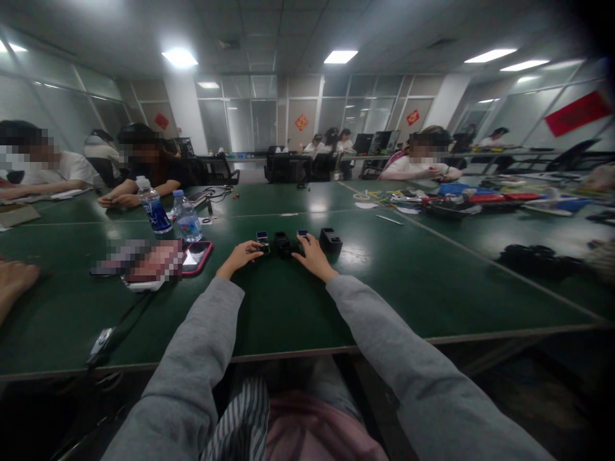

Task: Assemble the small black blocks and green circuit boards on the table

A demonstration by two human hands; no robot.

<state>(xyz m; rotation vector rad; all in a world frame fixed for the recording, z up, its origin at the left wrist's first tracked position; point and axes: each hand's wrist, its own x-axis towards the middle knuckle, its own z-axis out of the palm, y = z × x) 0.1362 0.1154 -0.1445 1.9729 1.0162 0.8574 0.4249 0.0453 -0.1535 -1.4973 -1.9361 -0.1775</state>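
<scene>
Grey sleeves (192, 346) creasing, left grip (243, 253) and right grip (314, 257) touching glossy-topped boxy blocks (262, 236), firmness of hold unclear, smooth green surface (286, 307) gleaming

no readable text; bottle labels (156, 216), red signs (301, 122) blurred

Right of the phone (205, 259), the right hand (314, 257) partly hides one gadget (302, 233), the left hand (241, 255) another gadget (262, 236); farther right, a dark bundle (533, 260) blurs beyond telling. Left of the phone, pixels mask a pink item (156, 261), the edge crops a co-worker's hand (16, 280)
</scene>
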